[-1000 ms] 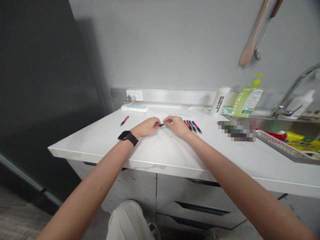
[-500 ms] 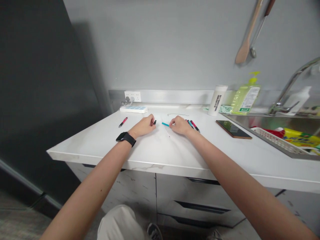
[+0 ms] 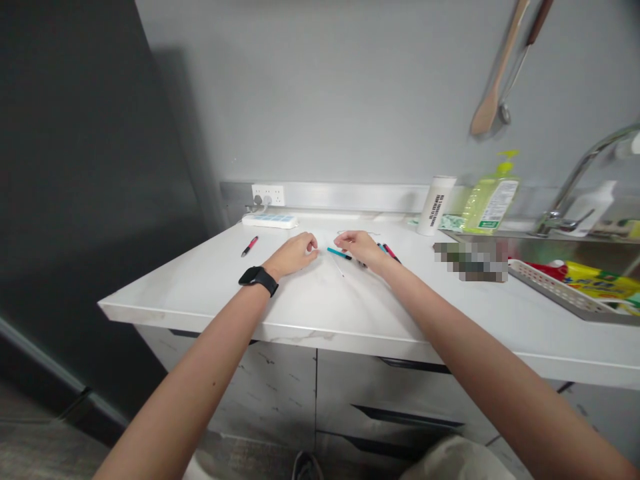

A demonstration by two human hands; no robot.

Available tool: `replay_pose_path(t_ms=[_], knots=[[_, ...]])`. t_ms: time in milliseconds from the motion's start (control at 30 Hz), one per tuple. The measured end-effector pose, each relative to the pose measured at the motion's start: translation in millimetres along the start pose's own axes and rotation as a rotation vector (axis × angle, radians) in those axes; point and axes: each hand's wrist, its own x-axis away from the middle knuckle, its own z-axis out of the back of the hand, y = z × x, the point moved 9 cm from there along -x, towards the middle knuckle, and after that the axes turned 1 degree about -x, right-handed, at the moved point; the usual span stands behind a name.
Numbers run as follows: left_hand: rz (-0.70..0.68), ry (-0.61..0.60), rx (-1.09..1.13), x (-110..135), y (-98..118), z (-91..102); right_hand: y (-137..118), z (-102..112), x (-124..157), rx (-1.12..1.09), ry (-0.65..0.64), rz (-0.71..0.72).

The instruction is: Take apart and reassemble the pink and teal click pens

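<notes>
My left hand (image 3: pixel 295 255), with a black watch on the wrist, rests on the white counter (image 3: pixel 320 300). Its fingers are curled, the tips pinched on something too small to make out. My right hand (image 3: pixel 364 247) rests a short gap to the right, its fingers closed on the black end of a teal pen (image 3: pixel 336 252) that points left toward the left hand. A thin white refill (image 3: pixel 339 265) lies on the counter between the hands. Several more pens (image 3: pixel 389 252) lie just behind the right hand, partly hidden by it.
A pink pen (image 3: pixel 249 245) lies alone at the left. A power strip (image 3: pixel 267 220) sits by the wall socket. To the right are a white bottle (image 3: pixel 434 205), a green soap bottle (image 3: pixel 493 200), a blurred flat object (image 3: pixel 470 261), a dish rack (image 3: pixel 555 288) and the faucet (image 3: pixel 575 193).
The hands were joined on one pen a second ago. They have pulled apart, the right keeping the teal barrel, the left drawing back with a small dark piece.
</notes>
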Motion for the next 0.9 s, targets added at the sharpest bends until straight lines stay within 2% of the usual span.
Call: replay_pose_path(t_ms=[100, 233, 400, 600, 700, 800, 900], knots=[[-0.051, 0.041, 0.080, 0, 7, 2.9, 1, -15, 3, -0.331, -0.063, -0.105], [-0.063, 0.060, 0.200, 0, 14, 6.7, 0, -27, 8, -0.523, -0.107, -0.151], [-0.078, 0.052, 0.270, -1, 19, 8.2, -5, -31, 14, -0.602, -0.166, -0.142], [-0.104, 0.132, 0.238, -1, 26, 18.5, -10, -28, 11, -0.573, -0.175, -0.066], [-0.108, 0.135, 0.193, -1, 26, 19.6, -7, -17, 5, -0.377, -0.090, 0.003], [-0.097, 0.096, 0.127, -1, 19, 15.6, -10, -3, 3, 0.116, 0.033, 0.143], [-0.090, 0.076, 0.036, -2, 11, 12.6, -8, -7, 6, 0.457, 0.016, 0.212]])
